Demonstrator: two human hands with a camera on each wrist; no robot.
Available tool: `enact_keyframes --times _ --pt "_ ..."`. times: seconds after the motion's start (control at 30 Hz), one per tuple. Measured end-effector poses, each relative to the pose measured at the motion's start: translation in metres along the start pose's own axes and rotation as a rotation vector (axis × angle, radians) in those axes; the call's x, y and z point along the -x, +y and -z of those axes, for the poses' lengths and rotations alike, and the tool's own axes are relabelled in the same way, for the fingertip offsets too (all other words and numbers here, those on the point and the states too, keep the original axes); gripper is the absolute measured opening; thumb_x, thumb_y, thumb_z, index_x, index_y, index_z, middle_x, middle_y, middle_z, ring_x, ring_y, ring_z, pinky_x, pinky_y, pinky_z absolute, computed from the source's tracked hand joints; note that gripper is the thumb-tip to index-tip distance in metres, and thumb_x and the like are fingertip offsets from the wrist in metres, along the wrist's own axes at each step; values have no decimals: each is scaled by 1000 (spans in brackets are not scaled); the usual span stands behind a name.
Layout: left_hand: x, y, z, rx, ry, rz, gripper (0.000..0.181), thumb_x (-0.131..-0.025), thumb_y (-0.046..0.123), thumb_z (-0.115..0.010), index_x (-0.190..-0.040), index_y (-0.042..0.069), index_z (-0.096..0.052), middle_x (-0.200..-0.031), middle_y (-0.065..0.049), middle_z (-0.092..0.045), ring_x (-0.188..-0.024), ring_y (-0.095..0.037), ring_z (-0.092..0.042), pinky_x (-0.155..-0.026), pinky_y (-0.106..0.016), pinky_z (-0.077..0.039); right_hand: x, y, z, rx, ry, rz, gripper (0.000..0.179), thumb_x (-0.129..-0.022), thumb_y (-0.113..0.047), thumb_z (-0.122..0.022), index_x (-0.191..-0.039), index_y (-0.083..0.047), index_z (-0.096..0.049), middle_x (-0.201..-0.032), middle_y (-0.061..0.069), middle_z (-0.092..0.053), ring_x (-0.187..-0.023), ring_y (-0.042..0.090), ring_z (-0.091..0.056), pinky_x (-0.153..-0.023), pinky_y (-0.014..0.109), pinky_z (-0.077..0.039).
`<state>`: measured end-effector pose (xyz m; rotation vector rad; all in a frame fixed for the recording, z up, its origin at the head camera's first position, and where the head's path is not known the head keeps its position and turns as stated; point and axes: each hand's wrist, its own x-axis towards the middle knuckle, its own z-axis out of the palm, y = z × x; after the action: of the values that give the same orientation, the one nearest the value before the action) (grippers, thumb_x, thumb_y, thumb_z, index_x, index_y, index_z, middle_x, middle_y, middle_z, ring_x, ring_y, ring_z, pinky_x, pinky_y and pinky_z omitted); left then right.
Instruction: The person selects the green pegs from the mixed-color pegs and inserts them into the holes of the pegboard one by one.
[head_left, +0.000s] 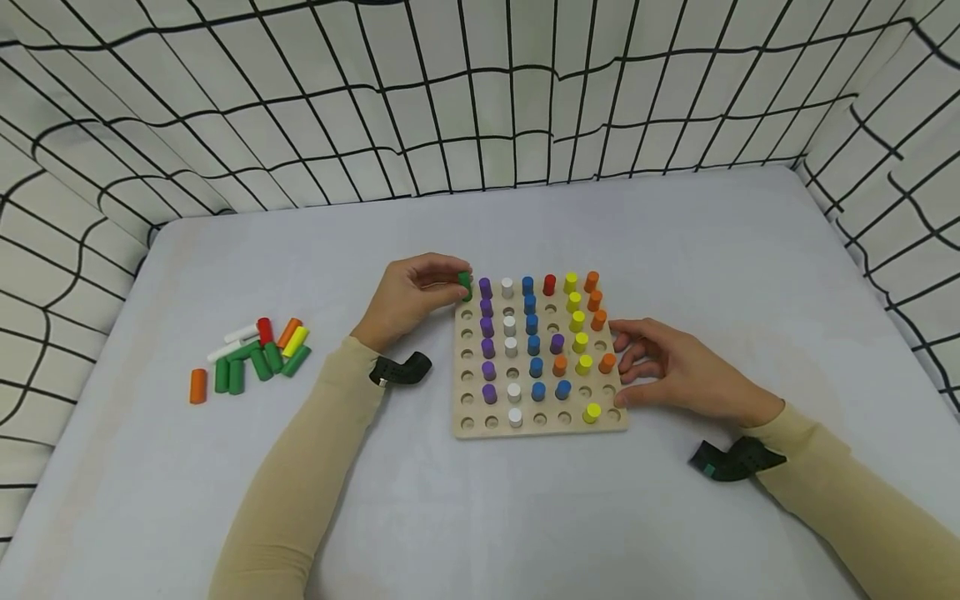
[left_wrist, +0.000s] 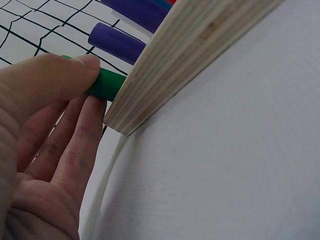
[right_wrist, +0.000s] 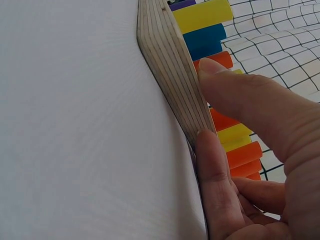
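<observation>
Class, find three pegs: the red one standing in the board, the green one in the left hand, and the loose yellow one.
Red peg (head_left: 550, 286), head view: its side.
Green peg (left_wrist: 109, 85), left wrist view: its uncovered side.
Loose yellow peg (head_left: 296, 342), head view: mid-length.

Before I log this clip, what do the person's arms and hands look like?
The left hand and right hand are ungloved. The left sleeve and right sleeve are long, tan and plain. Each wrist bears a curved black device; the right device has a small green patch.
</observation>
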<state>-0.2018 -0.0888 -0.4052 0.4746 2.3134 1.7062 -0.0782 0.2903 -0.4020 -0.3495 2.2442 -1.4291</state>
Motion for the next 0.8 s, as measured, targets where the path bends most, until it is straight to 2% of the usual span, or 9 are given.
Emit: enact_keyframes --times 0.2,0.5,0.63,0.8 --pt "1 0 -1 10 -10 -23 36 -89 6 -81 -124 8 -72 -125 -10 -75 -105 -6 -74 -96 -22 -60 1 0 -1 9 2 5 94 -80 -20 -91 -155 -4 -37 -127 11 -54 -101 12 -67 -91 16 -59" --pt "2 2 -1 -10 -17 -19 33 -90 9 -80 -123 8 -73 -125 -9 -75 -106 -7 -74 -97 -22 -59 0 0 -1 21 3 5 94 -80 -22 -91 -155 -4 -37 -127 11 -55 -102 13 -67 -91 15 -59" --pt "2 1 0 -18 -10 -44 26 -97 14 -73 -122 9 -73 -124 -8 -75 -109 -7 -72 -99 -21 -58 1 -1 -1 13 2 5 93 -80 -21 -91 -155 -4 -37 -127 11 -54 -101 13 -67 -91 15 -59" --pt "3 2 2 54 -27 -70 24 -102 10 -64 -124 3 -71 -123 -9 -75 -111 -8 -72 -99 -24 -59 2 -2 0 12 3 10 93 -80 -20 -90 -155 -4 -37 -127 12 -54 -100 12 -68 -90 15 -59"
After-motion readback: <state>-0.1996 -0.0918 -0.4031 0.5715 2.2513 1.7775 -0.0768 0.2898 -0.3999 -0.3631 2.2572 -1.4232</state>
